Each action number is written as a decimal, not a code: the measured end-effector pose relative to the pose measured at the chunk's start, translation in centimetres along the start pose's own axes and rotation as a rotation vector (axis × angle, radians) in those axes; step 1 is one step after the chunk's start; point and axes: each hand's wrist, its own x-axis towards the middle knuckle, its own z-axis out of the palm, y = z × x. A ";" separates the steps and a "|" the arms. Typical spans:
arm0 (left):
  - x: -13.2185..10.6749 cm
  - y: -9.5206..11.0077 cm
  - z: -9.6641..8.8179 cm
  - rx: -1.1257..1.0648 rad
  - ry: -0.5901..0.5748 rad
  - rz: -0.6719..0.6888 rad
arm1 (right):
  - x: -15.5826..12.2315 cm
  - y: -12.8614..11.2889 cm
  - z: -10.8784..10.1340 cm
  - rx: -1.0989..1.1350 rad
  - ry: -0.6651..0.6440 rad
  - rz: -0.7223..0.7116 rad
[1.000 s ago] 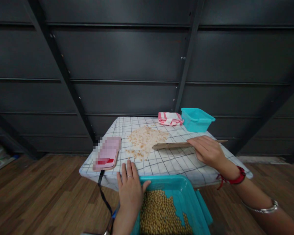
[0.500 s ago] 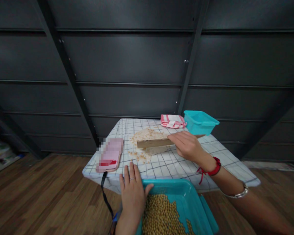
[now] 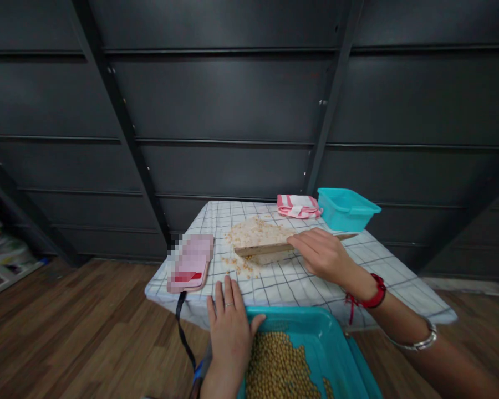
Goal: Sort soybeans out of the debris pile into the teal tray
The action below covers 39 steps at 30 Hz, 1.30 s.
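Note:
My right hand [image 3: 322, 256] grips a long flat wooden strip [image 3: 266, 247] with a narrow tapered far-right end. The strip slants across a pale patch on the table strewn with light bean-like bits [image 3: 255, 230]. A few more bits [image 3: 243, 269] lie in front of it. My left hand [image 3: 230, 327] lies flat with fingers outstretched, over the left rim of a teal tray [image 3: 293, 311] and the cloth edge; nothing is in it. Many small round yellowish beans [image 3: 278, 366] fill the tray's left side. Whether the strip touches the cloth, I cannot tell.
A checked white cloth [image 3: 286, 288] covers the table. A pink phone [image 3: 193, 260] lies at the left with a black strap [image 3: 181, 327] hanging down. At the back right are a folded pink-and-white towel [image 3: 298, 206] and a turquoise box [image 3: 349, 213]. A dark panelled wall [image 3: 233, 100] stands behind.
The strip has tilted in my right hand, showing less of its broad face. The whole view has shifted slightly. My left hand stays flat by the tray rim.

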 end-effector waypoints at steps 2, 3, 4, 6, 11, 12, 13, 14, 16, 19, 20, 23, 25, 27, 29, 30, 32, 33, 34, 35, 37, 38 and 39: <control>0.0 0.0 0.1 -0.002 0.008 -0.001 | 0.1 0.0 -0.1 0.002 0.010 0.000; 0.0 0.0 0.2 -0.001 0.013 0.000 | 0.1 0.1 0.0 0.006 0.009 -0.002; -0.1 0.0 0.3 0.001 0.019 0.002 | 0.2 0.1 0.0 0.011 0.006 -0.006; -0.1 -0.1 0.4 0.006 0.030 0.006 | 0.3 0.0 0.1 0.021 -0.004 -0.015; -0.1 -0.1 0.4 0.007 0.034 0.009 | 0.0 -0.5 -0.8 0.059 0.022 -0.028; -0.1 -0.1 0.4 0.005 0.031 0.006 | -0.2 -0.6 -1.1 0.071 0.030 -0.027; -0.1 -0.1 0.3 0.002 0.027 0.002 | -0.3 -0.6 -1.3 0.082 0.034 -0.025; -0.1 -0.1 0.2 -0.001 0.021 0.000 | -0.5 -0.6 -1.6 0.091 0.037 -0.024; 0.0 -0.1 0.1 -0.009 0.013 -0.002 | -0.7 -0.5 -1.9 0.099 0.046 -0.028; 0.0 -0.1 0.3 -0.020 0.019 -0.005 | -0.9 -0.4 -1.9 0.086 0.069 -0.025; -0.1 -0.1 0.4 -0.024 0.028 -0.003 | -0.9 -0.4 -1.8 0.079 0.072 -0.019; -0.2 0.0 0.6 -0.040 0.051 -0.005 | -0.8 -0.4 -1.3 0.064 0.055 -0.008; -0.2 0.0 0.6 -0.045 0.055 -0.007 | -0.8 -0.5 -1.1 0.071 0.039 -0.020; -0.2 0.0 0.6 -0.040 0.051 -0.006 | -1.0 -0.6 -1.1 0.088 0.034 -0.036; -0.2 0.0 0.6 -0.033 0.044 -0.002 | -1.3 -0.6 -1.4 0.111 0.036 -0.049; -0.2 0.0 0.6 -0.031 0.040 0.000 | -1.5 -0.6 -1.6 0.123 0.039 -0.053; -0.1 -0.1 0.6 -0.030 0.038 0.002 | -1.8 -0.6 -2.0 0.145 0.045 -0.056; -0.1 -0.1 0.7 -0.029 0.037 0.003 | -2.0 -0.5 -2.3 0.154 0.045 -0.058; -0.1 -0.1 0.7 -0.027 0.035 0.005 | -2.1 -0.5 -2.5 0.160 0.045 -0.059; -0.1 -0.1 0.7 -0.025 0.033 0.009 | -2.2 -0.5 -2.8 0.163 0.043 -0.059; -0.2 -0.2 0.8 -0.022 0.029 0.018 | -2.4 -0.4 -3.2 0.168 0.038 -0.056; -0.2 -0.2 0.8 -0.023 0.027 0.021 | -2.5 -0.4 -3.4 0.169 0.036 -0.048; -0.2 -0.2 0.8 -0.026 0.025 0.021 | -2.5 -0.5 -3.5 0.169 0.038 -0.039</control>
